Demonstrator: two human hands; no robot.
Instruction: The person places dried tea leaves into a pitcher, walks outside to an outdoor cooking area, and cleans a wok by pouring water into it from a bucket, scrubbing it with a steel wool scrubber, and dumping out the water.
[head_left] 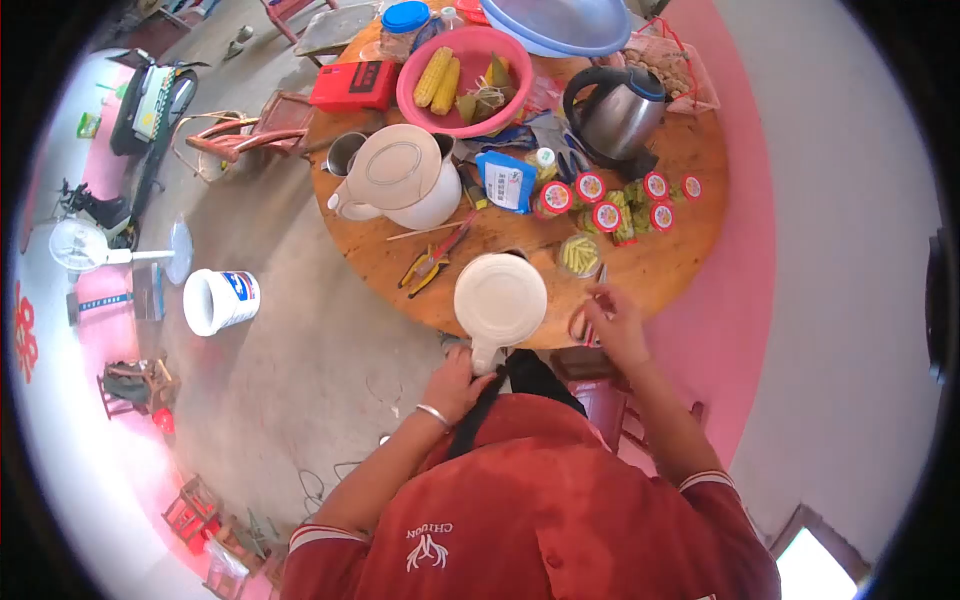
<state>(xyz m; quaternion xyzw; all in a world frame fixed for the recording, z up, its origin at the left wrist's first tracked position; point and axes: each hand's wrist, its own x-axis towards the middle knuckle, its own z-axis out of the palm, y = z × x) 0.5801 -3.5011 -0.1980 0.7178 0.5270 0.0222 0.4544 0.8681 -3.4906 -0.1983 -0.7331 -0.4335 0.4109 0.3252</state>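
While our left hand is curled around the stubby handle of a smooth, round, cream pitcher at the near edge of the wooden table, our right hand bends over a red-looped tool; whether it pinches, we cannot tell.

hands: 2, left hand and right hand
white lidded jugs: 2
steel kettle: 1
red-rimmed jar lids: 6 seen
open jar of green pieces: 1
corn cobs: 2 clear, others partly covered, can't count
pink basin: 1
blue basin: 1
pink basket: 1
red box: 1
blue packet: 1
metal mug: 1
white bucket: 1
fan: 1
round table: 1
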